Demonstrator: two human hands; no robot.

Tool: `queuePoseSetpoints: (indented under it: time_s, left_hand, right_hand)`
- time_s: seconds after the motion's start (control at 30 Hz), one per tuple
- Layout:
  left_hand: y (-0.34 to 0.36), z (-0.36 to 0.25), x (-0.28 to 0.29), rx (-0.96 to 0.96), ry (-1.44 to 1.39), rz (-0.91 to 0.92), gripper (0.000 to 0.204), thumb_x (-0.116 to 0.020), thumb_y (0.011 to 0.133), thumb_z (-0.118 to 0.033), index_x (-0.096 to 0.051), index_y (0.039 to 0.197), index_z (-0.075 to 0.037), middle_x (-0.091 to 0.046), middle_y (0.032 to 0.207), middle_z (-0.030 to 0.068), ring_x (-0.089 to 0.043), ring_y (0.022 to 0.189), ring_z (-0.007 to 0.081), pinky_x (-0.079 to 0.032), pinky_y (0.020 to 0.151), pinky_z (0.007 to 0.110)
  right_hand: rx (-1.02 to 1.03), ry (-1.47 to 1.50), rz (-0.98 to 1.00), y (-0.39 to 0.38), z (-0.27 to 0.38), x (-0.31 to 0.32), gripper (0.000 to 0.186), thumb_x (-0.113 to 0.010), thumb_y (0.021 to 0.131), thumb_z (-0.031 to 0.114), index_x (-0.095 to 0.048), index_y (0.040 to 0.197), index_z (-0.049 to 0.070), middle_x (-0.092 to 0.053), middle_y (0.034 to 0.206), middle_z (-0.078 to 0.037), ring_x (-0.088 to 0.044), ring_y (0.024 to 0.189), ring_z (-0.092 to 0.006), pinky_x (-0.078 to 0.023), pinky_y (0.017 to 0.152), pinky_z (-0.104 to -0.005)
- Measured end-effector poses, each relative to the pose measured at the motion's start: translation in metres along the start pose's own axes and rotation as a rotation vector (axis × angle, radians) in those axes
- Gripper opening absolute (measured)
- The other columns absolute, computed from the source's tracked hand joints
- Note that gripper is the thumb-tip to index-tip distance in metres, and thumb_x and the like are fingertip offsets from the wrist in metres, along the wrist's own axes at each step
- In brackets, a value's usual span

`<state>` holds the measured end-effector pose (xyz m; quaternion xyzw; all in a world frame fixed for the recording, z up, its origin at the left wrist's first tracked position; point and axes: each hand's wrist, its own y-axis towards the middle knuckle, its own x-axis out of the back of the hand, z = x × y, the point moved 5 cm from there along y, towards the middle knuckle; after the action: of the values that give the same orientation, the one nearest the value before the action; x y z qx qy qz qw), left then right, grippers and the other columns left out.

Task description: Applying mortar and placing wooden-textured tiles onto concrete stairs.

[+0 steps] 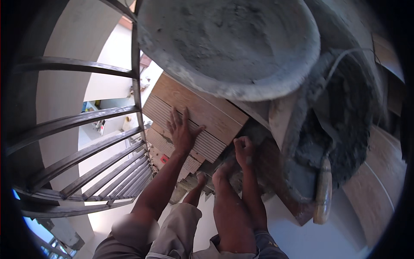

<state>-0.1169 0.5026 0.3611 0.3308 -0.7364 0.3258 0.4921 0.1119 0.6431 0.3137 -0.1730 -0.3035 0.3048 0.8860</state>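
My left hand point(183, 134) lies with its fingers spread on a brown wood-look stair tile point(202, 110), across its grooved strip. Close to the right corner of that tile is my right hand point(244, 152), curled into a fist with nothing showing in it. Whether the fist touches the tile I cannot tell. More grooved tiles point(189, 166) show on the steps below. To the right, a trowel point(323, 190) with a wooden handle rests in a bucket point(297, 142) holding wet grey mortar point(347, 129), its handle over the near rim.
A large mortar-smeared basin point(276, 93) stands just beyond the tile. Metal railing bars point(77, 116) run down the left side, with a drop behind them. A small red object point(164, 159) lies on a lower step. My bare knees and feet are close below my hands.
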Motion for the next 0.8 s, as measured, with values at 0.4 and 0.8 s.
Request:
queuePoseSetpoints:
  time_s: [0.4, 0.8]
  left_hand:
    - [-0.001, -0.008, 0.009, -0.114, -0.118, 0.063, 0.103, -0.079, 0.073, -0.054, -0.029, 0.153, -0.014, -0.017, 0.159, 0.0267, -0.015, 0.147, 0.0448, -0.016, 0.118, 0.055]
    - [-0.206, 0.061, 0.102, 0.01, -0.238, 0.466, 0.09, -0.071, 0.083, -0.05, -0.037, 0.146, 0.003, -0.034, 0.15, 0.0305, -0.034, 0.141, 0.0415, -0.031, 0.115, 0.045]
  right_hand:
    - [-0.195, 0.273, -0.203, -0.117, -0.12, 0.026, 0.022, -0.068, 0.091, 0.028, -0.064, 0.088, 0.007, -0.061, 0.071, 0.0, -0.056, 0.059, -0.0089, -0.046, 0.053, -0.0255]
    - [0.189, 0.099, 0.393, -0.222, 0.218, 0.174, 0.035, -0.064, 0.092, 0.036, -0.067, 0.095, 0.001, -0.071, 0.081, -0.011, -0.067, 0.077, -0.0207, -0.052, 0.071, -0.0349]
